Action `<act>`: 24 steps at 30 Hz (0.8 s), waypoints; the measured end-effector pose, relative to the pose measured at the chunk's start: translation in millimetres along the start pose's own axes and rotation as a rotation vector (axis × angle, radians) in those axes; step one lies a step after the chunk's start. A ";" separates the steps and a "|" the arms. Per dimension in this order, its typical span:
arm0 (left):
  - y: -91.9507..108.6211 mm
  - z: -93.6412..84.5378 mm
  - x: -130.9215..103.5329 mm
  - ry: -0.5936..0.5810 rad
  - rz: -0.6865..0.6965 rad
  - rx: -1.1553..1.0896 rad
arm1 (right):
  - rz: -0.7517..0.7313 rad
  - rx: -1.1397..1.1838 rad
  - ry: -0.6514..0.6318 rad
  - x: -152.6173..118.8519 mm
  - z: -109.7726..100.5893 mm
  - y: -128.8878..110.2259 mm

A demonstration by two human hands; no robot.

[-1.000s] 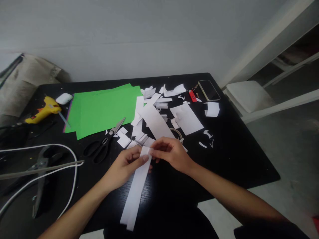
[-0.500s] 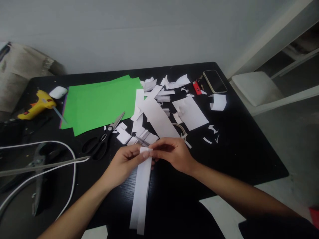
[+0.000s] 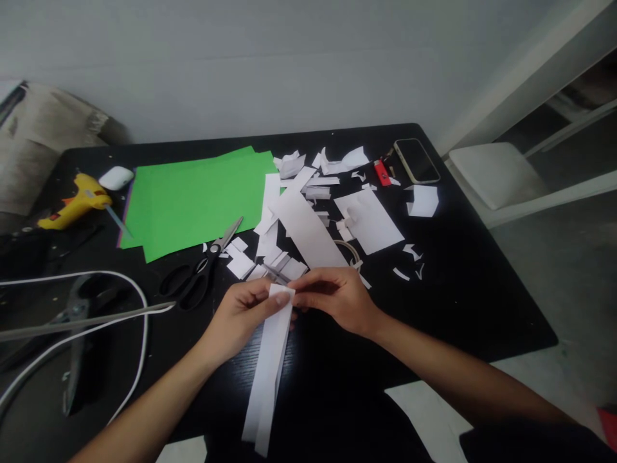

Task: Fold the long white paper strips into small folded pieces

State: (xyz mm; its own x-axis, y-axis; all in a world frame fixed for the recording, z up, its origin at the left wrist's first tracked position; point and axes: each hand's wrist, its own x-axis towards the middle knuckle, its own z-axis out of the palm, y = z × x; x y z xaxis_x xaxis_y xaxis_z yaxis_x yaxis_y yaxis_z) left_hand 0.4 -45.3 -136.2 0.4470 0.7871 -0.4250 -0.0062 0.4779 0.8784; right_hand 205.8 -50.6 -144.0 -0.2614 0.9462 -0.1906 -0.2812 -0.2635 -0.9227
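Note:
Folded white paper strips hang down toward the table's front edge, their upper end pinched under the thumb of my left hand. My right hand has thumb and forefinger closed on the right side of that same upper end. Both hands touch there, and some fingertips behind the paper are partly hidden. Just beyond the fingers lie white paper scraps and a wide white strip. Black-handled scissors rest open to the left of my left hand.
Green sheets lie at the back left beside a yellow glue gun. A white cable loops at the left. A red lighter and a phone are at the back right of the black table.
The lower ends of the white strips have swung slightly to the left. Both hands keep their hold at the upper end.

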 end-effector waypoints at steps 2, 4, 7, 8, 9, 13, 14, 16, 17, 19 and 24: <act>0.2 0.5 0.2 -0.005 0.019 0.007 | 0.003 0.006 -0.001 -0.1 0.1 0.0; 0.4 1.1 0.5 -0.009 0.049 0.012 | 0.010 0.018 -0.002 -0.2 0.4 0.1; 0.6 1.6 0.5 -0.002 0.092 0.029 | 0.024 0.025 -0.001 -0.2 0.8 -0.2; 0.6 1.7 0.3 -0.001 0.094 0.034 | 0.028 0.026 -0.001 -0.1 0.9 -0.4; 0.6 1.8 0.2 -0.001 0.087 0.037 | 0.031 0.026 -0.002 0.1 1.0 -0.7; 0.9 2.6 0.1 -0.007 0.067 -0.003 | 0.036 0.019 -0.005 0.0 1.2 -1.2; 1.1 3.0 0.2 -0.007 0.074 -0.021 | 0.035 0.012 -0.005 -0.3 1.3 -0.9; 1.8 3.9 0.4 -0.011 0.096 -0.044 | 0.031 0.000 -0.004 -1.1 1.5 -0.2; 2.1 4.3 0.4 -0.012 0.109 -0.044 | 0.029 -0.001 -0.006 -1.5 1.6 0.1; 2.4 4.7 0.1 -0.013 0.137 -0.026 | 0.028 0.007 -0.017 -2.2 2.0 0.3; 1.5 3.2 -1.0 -0.013 0.098 -0.050 | 0.038 0.032 -0.043 -4.2 3.9 -3.7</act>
State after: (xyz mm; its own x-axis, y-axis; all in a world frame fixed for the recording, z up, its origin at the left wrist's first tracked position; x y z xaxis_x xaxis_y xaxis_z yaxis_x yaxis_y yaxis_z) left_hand 2.8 -46.6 -133.8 0.4537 0.8261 -0.3342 -0.0950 0.4177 0.9036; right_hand 204.3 -54.3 -138.5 -0.3119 0.9266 -0.2101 -0.2991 -0.3056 -0.9039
